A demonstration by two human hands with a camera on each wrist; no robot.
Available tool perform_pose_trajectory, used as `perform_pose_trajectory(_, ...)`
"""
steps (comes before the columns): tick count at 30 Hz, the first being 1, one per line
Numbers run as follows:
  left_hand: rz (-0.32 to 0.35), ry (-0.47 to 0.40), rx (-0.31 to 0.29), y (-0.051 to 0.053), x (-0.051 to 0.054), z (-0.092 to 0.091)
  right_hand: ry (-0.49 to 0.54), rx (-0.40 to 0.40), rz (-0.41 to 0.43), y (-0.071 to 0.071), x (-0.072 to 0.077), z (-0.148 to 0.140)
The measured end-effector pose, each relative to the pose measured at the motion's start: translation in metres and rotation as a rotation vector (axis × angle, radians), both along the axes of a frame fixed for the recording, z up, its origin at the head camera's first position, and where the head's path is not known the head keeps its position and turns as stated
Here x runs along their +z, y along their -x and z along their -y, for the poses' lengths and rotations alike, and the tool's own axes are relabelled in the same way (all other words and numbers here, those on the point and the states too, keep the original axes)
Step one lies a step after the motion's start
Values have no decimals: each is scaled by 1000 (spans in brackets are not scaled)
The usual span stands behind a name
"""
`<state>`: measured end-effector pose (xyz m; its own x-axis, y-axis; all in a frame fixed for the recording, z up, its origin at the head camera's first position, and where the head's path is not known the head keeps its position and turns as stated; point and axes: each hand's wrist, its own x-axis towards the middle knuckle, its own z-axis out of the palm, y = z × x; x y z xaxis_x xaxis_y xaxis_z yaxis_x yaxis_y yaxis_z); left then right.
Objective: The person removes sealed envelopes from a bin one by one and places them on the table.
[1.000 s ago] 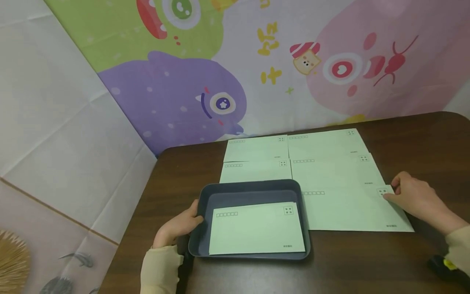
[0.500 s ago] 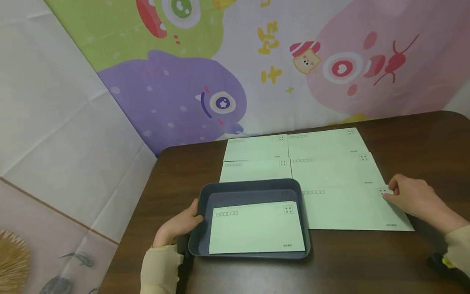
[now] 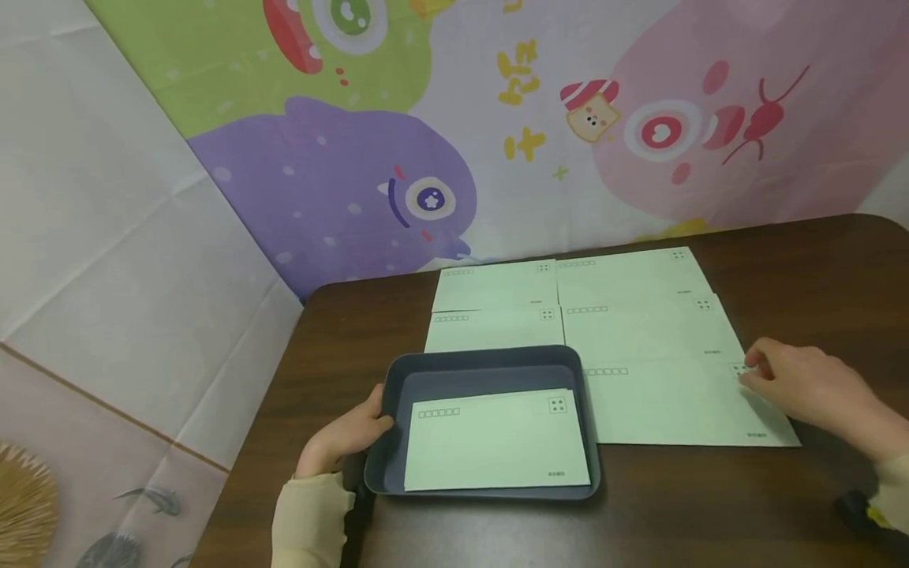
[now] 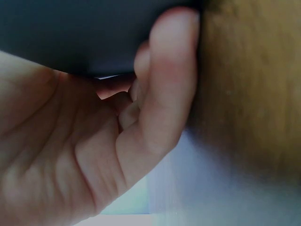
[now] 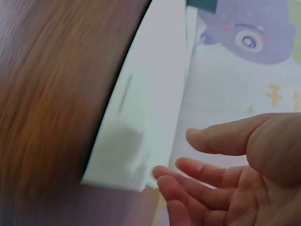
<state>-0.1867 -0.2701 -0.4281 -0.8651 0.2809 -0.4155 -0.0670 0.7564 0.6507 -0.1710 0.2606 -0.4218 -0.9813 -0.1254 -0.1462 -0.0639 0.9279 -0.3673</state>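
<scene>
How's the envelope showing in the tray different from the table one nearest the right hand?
The tray envelope lies in the dark tray; the table envelope lies on the tabletop. The head view shows the tray envelope's whole face, but the tray hides the table envelope's left end. Both are pale with printed boxes.

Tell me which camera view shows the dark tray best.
The head view: it shows nearly the whole dark tray from above, with the left hand gripping one side. The left wrist view has only a blurred part; the right wrist view, at most a dark patch at the top.
</scene>
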Motion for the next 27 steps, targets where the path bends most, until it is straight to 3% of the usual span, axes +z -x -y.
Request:
perform_pose_trajectory(6, -6, -12, 9, 0, 0, 0, 58, 82, -47, -10, 14, 29)
perform_pose_trajectory(16, -17, 14, -2, 1, 1, 1, 150, 184, -253, -18, 27, 83)
perform_pose_trajectory(22, -20, 18, -9, 1, 2, 3, 212, 294, -408, -13, 22, 132)
perform_pose_trajectory(27, -25, -7, -26, 0, 0, 1, 208, 412, -405, -10, 15, 159)
